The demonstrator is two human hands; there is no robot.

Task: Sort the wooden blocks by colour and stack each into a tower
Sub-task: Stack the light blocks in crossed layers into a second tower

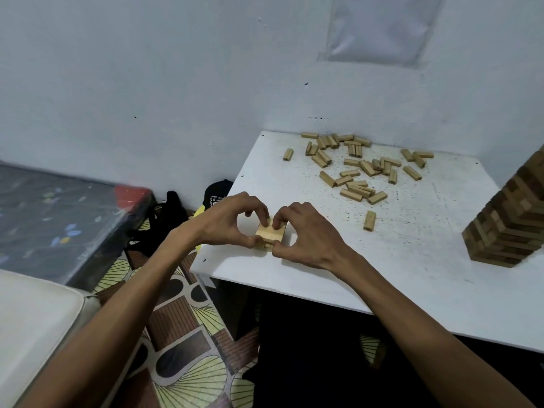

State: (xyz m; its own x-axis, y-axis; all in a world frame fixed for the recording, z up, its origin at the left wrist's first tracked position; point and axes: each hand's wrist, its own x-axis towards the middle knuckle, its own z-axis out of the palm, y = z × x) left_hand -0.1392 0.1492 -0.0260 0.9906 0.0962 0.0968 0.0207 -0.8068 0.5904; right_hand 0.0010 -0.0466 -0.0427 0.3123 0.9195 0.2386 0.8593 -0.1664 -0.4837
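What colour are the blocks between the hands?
The blocks are light, pale yellow wood; head view.

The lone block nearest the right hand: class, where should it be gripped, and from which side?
Probably pinch the lone block across its long sides at mid-length, from above with the right hand. It lies flat on the table, apart from other blocks, both sides free.

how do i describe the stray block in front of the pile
Start at the white table. In front of the scattered pile, left of the tall dark tower, lies one light block. It alone lies apart on the pile's near side.
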